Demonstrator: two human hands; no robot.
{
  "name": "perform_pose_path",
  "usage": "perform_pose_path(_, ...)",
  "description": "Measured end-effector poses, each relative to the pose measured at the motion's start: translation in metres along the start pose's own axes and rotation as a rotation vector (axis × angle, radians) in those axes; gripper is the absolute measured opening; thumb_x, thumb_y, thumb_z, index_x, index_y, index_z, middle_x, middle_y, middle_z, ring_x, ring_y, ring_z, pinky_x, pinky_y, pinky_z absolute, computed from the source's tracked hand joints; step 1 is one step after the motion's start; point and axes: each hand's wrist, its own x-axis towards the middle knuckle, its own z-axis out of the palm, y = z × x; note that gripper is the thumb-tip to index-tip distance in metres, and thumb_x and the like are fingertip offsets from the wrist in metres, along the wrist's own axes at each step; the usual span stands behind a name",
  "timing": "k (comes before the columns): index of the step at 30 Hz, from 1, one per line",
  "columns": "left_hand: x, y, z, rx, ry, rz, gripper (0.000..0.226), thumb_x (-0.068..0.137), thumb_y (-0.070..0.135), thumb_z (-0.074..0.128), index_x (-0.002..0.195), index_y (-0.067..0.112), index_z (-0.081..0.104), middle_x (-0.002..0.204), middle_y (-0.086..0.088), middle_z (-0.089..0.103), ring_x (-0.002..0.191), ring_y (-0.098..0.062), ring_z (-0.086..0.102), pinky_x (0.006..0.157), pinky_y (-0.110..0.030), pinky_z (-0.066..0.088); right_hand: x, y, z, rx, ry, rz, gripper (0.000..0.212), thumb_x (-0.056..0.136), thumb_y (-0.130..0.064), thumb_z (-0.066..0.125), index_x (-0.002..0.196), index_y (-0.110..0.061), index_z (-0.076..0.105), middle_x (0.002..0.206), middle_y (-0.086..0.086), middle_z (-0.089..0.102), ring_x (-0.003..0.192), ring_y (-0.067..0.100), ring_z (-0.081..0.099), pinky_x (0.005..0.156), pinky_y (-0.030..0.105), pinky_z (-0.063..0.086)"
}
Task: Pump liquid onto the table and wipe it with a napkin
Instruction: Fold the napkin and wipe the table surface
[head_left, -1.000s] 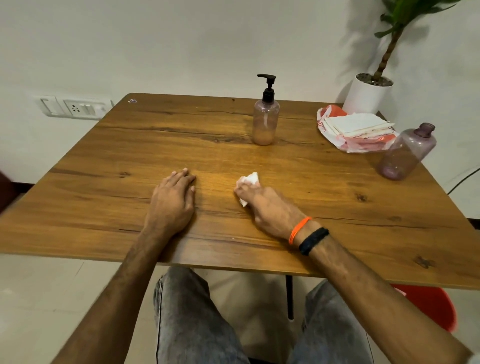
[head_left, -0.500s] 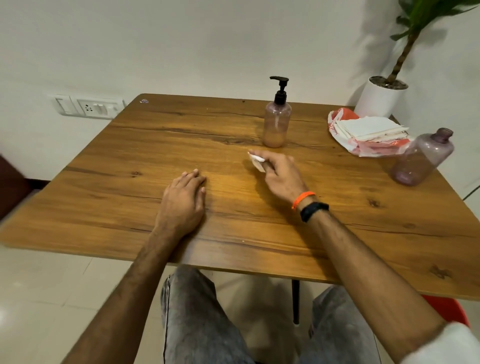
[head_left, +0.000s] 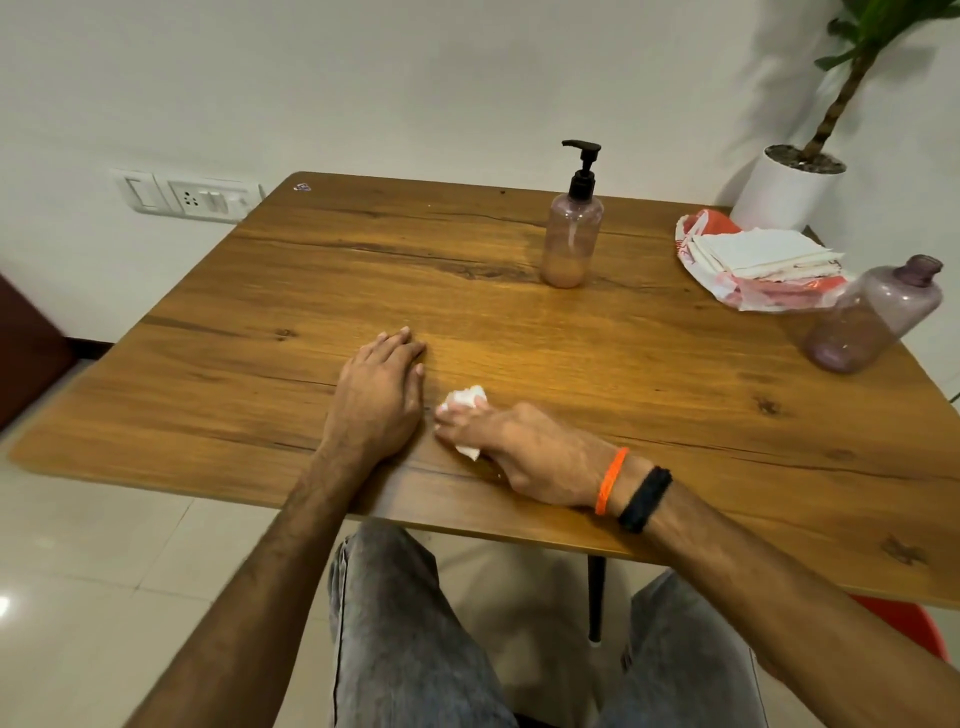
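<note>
Right hand pulled napkin nearer; no writing legible.

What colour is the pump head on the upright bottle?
Black, atop the pump bottle; seen in the head view.

Wooden table bears pump bottle, napkins.

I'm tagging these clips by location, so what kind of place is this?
Probably a room in a home or small office, not a workshop: a wooden table against a plain wall, a wall socket panel, a potted plant in the corner and a tiled floor.
</note>
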Motion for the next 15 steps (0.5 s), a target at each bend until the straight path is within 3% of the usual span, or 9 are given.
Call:
perform_pose_path(3,-0.001,0.000,-0.001,-0.009,-0.018,0.006,0.043,0.100,0.026,0.042,0.141,0.016,0.047,0.154,-0.004,0.038,0.145,-0.022,0.029,0.118,-0.042,0.021,-0.013,-0.005,-0.007,0.229,-0.028,-0.004,0.049,0.095,-0.002,0.044,0.138,-0.026,0.051,0.137,0.007,0.058,0.126,0.029,0.053,0.106,0.046,0.042)
perform_pose_path(5,-0.001,0.000,-0.002,-0.014,-0.023,0.012,0.043,0.100,0.026,0.041,0.141,0.016,0.046,0.155,-0.004,0.037,0.145,-0.022,0.028,0.118,-0.041,0.020,-0.006,0.002,-0.019,0.411,0.140,0.069,0.047,0.096,-0.003,0.044,0.133,-0.029,0.054,0.130,0.003,0.063,0.116,0.033,0.060,0.098,0.053,0.046)
perform_pose_path(7,-0.002,0.001,-0.003,-0.015,-0.016,0.012,0.042,0.100,0.026,0.041,0.141,0.016,0.047,0.155,-0.004,0.037,0.145,-0.022,0.028,0.119,-0.041,0.020,0.011,0.019,-0.032,0.524,0.406,0.166,0.042,0.096,0.001,0.044,0.129,-0.019,0.060,0.130,-0.002,0.062,0.121,0.016,0.058,0.105,0.042,0.044)
perform_pose_path(10,-0.003,0.003,-0.005,-0.026,-0.018,0.010,0.042,0.100,0.025,0.041,0.141,0.015,0.048,0.155,-0.004,0.037,0.145,-0.022,0.027,0.119,-0.040,0.020,0.045,0.049,-0.047,0.312,0.614,0.351,0.044,0.093,0.005,0.043,0.125,-0.015,0.064,0.130,0.002,0.062,0.125,0.015,0.055,0.107,0.017,0.035)
perform_pose_path(12,-0.003,0.003,-0.006,-0.027,-0.025,0.012,0.042,0.100,0.025,0.041,0.141,0.015,0.047,0.155,-0.004,0.036,0.146,-0.021,0.026,0.120,-0.040,0.019,0.061,0.062,-0.046,0.132,0.560,0.394,0.047,0.091,0.004,0.042,0.128,-0.017,0.062,0.132,0.006,0.061,0.125,0.020,0.055,0.100,0.009,0.031)
perform_pose_path(15,-0.002,0.003,-0.006,-0.014,-0.019,0.005,0.042,0.100,0.026,0.040,0.141,0.016,0.047,0.155,-0.003,0.037,0.146,-0.021,0.027,0.119,-0.039,0.019,0.076,0.072,-0.033,-0.033,0.279,0.321,0.048,0.093,0.002,0.040,0.134,-0.018,0.055,0.142,0.009,0.053,0.131,0.026,0.048,0.112,0.025,0.032)
